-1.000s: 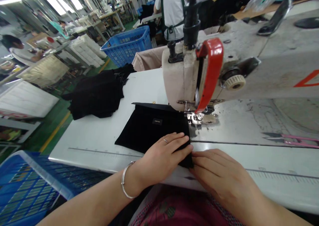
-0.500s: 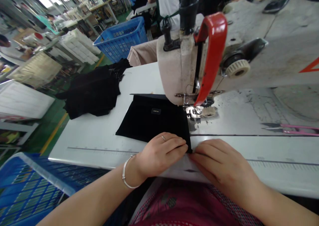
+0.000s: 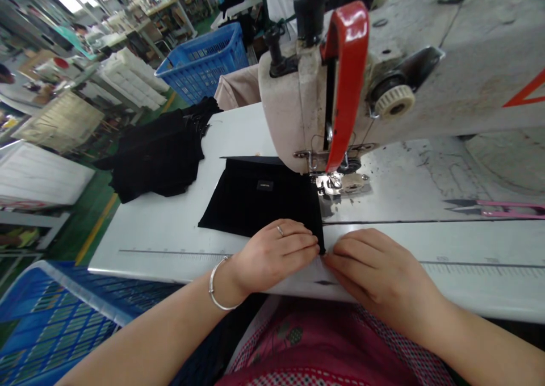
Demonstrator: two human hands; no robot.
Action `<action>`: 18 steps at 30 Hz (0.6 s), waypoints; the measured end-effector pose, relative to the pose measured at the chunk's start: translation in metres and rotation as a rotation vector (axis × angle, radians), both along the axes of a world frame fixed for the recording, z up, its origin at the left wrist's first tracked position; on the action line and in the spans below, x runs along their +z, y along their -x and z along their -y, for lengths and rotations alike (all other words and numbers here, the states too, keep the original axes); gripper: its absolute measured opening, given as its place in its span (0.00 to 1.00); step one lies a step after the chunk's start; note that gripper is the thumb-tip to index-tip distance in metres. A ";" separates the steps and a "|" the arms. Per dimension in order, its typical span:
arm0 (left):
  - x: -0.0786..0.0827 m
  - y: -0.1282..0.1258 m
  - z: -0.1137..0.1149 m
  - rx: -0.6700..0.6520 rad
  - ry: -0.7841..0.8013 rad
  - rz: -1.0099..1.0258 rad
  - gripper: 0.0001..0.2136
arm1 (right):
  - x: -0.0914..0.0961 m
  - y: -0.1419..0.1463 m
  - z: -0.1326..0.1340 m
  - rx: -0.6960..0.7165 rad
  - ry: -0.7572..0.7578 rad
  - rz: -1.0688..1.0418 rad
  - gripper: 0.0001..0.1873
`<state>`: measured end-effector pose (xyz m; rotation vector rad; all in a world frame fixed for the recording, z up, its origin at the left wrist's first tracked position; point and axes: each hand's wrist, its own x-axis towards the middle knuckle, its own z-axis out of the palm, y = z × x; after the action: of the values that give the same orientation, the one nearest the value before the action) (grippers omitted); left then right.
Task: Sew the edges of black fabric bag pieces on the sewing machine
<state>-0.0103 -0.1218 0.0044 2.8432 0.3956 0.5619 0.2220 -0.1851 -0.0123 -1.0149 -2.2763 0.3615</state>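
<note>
A black fabric piece (image 3: 255,207) with a small label (image 3: 264,185) lies flat on the sewing table, its right edge by the presser foot (image 3: 330,184) of the sewing machine (image 3: 293,108). My left hand (image 3: 276,255), with a ring and a bracelet, presses on the cloth's near right part, fingers together. At the near right corner of the cloth, my right hand (image 3: 374,267) has its fingertips pinched. The fingers hide how much of the corner is between them.
Pink-handled thread snips (image 3: 506,209) lie on the right of the table (image 3: 468,244). A pile of black fabric (image 3: 157,150) hangs over the far left edge. Blue baskets stand at the near left (image 3: 63,312) and beyond the table (image 3: 204,62). A person in white (image 3: 279,0) is behind the machine.
The view has shifted slightly, so the machine sits a little higher and further left in the picture. Both hands stay at the cloth's near right corner, with no clear movement of the cloth.
</note>
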 end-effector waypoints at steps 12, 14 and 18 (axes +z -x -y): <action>-0.001 -0.003 -0.013 -0.029 -0.004 0.032 0.09 | -0.005 0.001 0.000 -0.038 -0.001 0.025 0.16; -0.003 -0.003 -0.021 -0.028 -0.013 0.033 0.09 | -0.004 -0.001 -0.005 -0.028 -0.022 0.053 0.16; -0.007 -0.005 -0.039 -0.014 -0.053 0.002 0.10 | -0.001 -0.003 -0.021 -0.038 -0.042 0.106 0.15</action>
<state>-0.0057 -0.0830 -0.0031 2.8931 0.3660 0.5813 0.2254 -0.1645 -0.0130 -1.0780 -2.3448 0.2481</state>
